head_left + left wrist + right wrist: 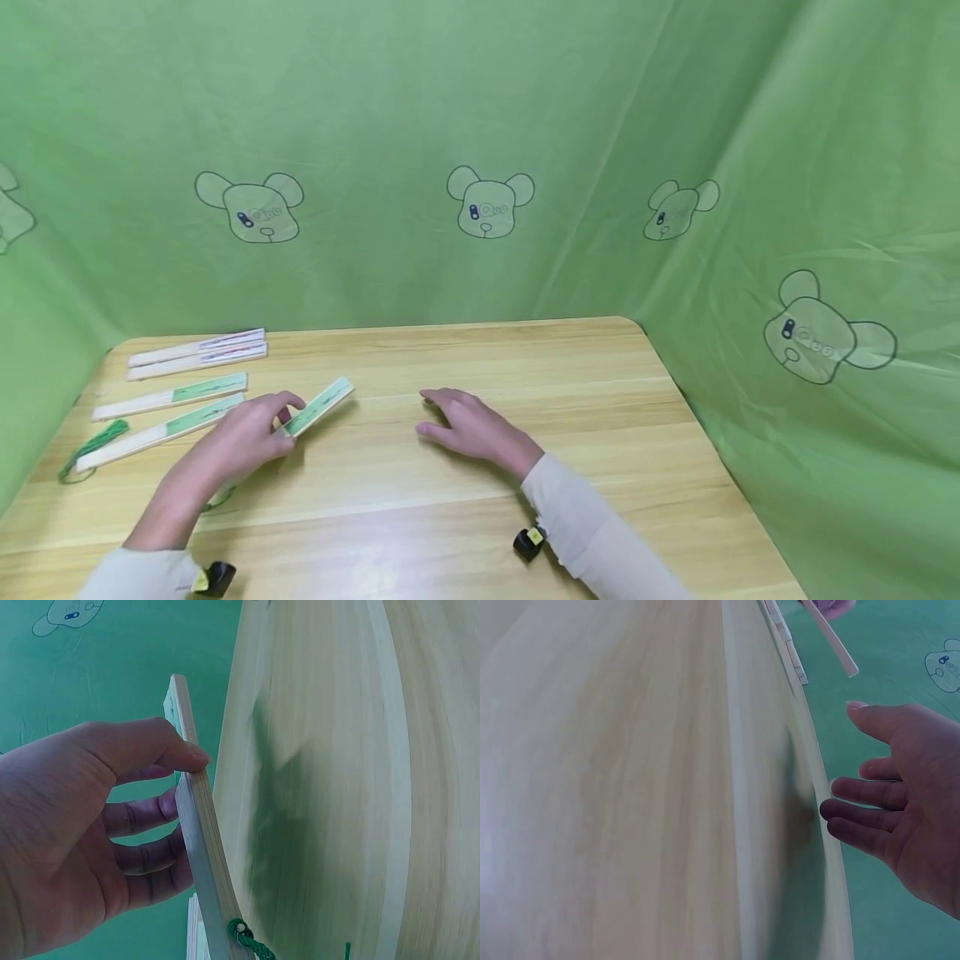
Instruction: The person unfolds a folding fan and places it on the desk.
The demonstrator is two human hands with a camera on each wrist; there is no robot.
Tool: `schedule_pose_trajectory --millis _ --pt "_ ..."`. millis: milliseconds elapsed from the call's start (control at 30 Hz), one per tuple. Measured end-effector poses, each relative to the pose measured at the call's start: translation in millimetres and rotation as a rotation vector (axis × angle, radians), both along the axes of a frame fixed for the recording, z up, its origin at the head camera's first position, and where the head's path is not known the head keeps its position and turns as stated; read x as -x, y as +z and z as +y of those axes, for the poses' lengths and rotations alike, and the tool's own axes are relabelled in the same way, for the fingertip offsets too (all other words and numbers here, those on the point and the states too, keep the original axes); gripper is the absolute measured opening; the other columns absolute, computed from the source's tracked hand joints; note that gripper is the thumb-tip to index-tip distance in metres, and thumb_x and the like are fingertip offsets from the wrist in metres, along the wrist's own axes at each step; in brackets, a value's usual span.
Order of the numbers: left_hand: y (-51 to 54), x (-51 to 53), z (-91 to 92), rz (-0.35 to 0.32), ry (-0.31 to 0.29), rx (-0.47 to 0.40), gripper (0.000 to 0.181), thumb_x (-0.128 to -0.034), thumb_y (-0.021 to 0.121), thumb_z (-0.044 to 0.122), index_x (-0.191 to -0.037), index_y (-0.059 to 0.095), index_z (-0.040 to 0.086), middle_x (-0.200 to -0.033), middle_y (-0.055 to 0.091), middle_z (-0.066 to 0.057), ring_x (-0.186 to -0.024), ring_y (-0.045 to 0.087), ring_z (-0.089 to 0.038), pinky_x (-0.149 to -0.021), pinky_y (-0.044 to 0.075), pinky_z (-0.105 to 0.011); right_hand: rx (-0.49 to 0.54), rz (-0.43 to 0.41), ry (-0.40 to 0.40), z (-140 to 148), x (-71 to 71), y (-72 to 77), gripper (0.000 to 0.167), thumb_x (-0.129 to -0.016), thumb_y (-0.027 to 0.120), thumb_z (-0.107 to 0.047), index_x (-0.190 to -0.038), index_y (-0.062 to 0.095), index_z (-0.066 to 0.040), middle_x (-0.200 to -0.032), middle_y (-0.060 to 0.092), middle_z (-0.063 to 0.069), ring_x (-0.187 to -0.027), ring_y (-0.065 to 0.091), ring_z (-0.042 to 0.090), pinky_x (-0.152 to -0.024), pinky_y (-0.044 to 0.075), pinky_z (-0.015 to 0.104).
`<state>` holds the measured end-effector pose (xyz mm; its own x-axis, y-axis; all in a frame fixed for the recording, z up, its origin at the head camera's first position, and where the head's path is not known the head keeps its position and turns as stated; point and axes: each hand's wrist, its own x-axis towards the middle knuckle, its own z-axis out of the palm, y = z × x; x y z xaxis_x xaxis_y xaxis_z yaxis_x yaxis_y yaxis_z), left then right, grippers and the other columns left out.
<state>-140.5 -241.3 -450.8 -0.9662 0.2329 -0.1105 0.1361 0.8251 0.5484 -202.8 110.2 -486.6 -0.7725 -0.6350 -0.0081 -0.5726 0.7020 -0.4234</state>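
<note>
A slim, closed folding fan (pixel 321 407) with pale wooden ribs and a green printed panel is pinched between the thumb and fingers of the left hand (pixel 255 429), raised above the pale wood-grain table (pixel 540 358). It slants, its green end pointing away and rightward; a green twisted cord (pixel 259 946) is knotted through its opposite end. The right hand (pixel 472 429) is apart from it, to its right.

no readable text, only tiny bear-head marks (pixel 487 211)
</note>
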Motion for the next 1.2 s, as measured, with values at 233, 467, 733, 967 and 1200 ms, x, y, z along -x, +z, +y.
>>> schedule_pose_trajectory --millis 233,467,733,967,1200 --pt "0.4 2.1 8.3 0.010 -0.021 -0.024 0.056 -0.0795 0.074 0.009 -0.133 0.062 0.003 -0.112 0.072 -0.017 -0.084 0.065 -0.017 -0.066 0.055 -0.026 0.062 -0.024 -0.013 -6.2 2.1 -0.6 0.067 -0.103 0.060 -0.048 -0.154 0.047 -0.006 -0.149 0.061 0.013 -0.142 0.056 0.028 -0.124 0.046 0.042" --pt "0.5 4.3 17.0 0.030 -0.031 -0.018 0.055 -0.0792 0.075 0.009 -0.132 0.063 0.004 -0.111 0.073 -0.015 -0.087 0.066 -0.018 -0.070 0.058 -0.028 0.087 -0.036 -0.009 -13.2 2.3 -3.1 0.067 -0.104 0.059 -0.049 -0.153 0.048 -0.005 -0.141 0.067 0.009 -0.130 0.064 0.023 -0.118 0.052 0.038" --pt "1.5 11.5 35.4 0.011 -0.039 -0.026 0.052 -0.0840 0.074 0.010 -0.135 0.062 0.007 -0.115 0.072 -0.015 -0.093 0.067 -0.021 -0.075 0.060 -0.034 0.104 -0.049 -0.022 -15.2 -0.4 -5.3 0.064 -0.103 0.060 -0.047 -0.152 0.049 -0.007 -0.135 0.070 0.006 -0.122 0.068 0.019 -0.110 0.058 0.034" --pt "1.6 16.2 52.6 0.011 -0.050 -0.044 0.053 -0.0838 0.075 0.010 -0.135 0.062 0.007 -0.115 0.072 -0.014 -0.093 0.067 -0.021 -0.076 0.061 -0.034 0.143 -0.073 -0.038 -17.1 -1.9 -7.4 0.062 -0.103 0.062 -0.045 -0.150 0.052 -0.006 -0.132 0.071 0.006 -0.119 0.069 0.017 -0.106 0.060 0.030" --pt "2.2 19.2 67.5 0.038 -0.051 -0.059 0.052 -0.0834 0.076 0.009 -0.133 0.063 0.007 -0.113 0.073 -0.014 -0.090 0.067 -0.020 -0.074 0.061 -0.033 0.217 -0.103 -0.035 -25.8 -3.8 -6.1 0.057 -0.103 0.063 -0.041 -0.146 0.056 -0.004 -0.128 0.073 0.007 -0.114 0.072 0.016 -0.100 0.061 0.024"
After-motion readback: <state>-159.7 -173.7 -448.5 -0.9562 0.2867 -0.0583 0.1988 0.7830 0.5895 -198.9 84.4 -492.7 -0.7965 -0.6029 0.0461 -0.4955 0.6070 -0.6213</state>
